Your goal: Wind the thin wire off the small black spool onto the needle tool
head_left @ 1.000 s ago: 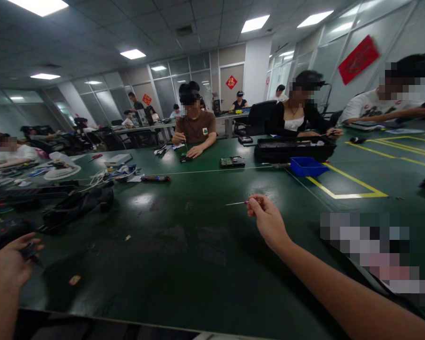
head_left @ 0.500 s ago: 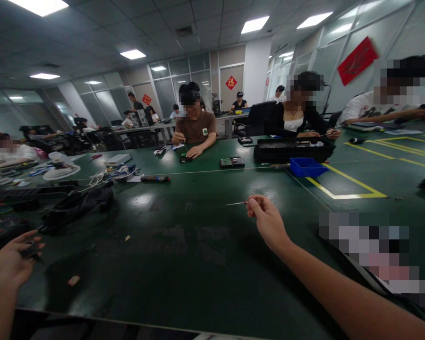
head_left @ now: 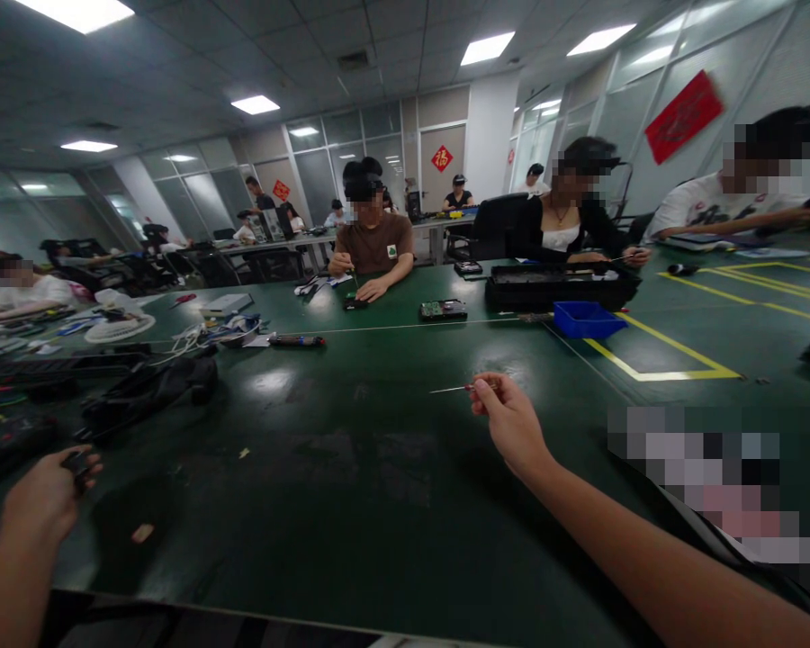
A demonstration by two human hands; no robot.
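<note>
My right hand (head_left: 506,418) is closed round the handle of a screwdriver (head_left: 449,390), whose thin metal shaft points left above the green table (head_left: 297,540). At the left, my left hand (head_left: 44,495) has its fingers curled round a small dark object (head_left: 76,463); its kind cannot be made out. Beyond that hand lies a black bag-like item (head_left: 152,396). A scrap of tan paper (head_left: 141,534) rests on the table to the right of the left hand.
Across the table a person in a brown shirt (head_left: 374,243) works on a small dark device (head_left: 355,301). A green circuit board unit (head_left: 444,310), a blue bin (head_left: 587,319) and a long black tray (head_left: 560,286) stand at the far side. Tangled cables (head_left: 220,333) lie left.
My left hand has moved right and in over the table, its fingers closing round the dark object. My right hand with the screwdriver has stayed in place.
</note>
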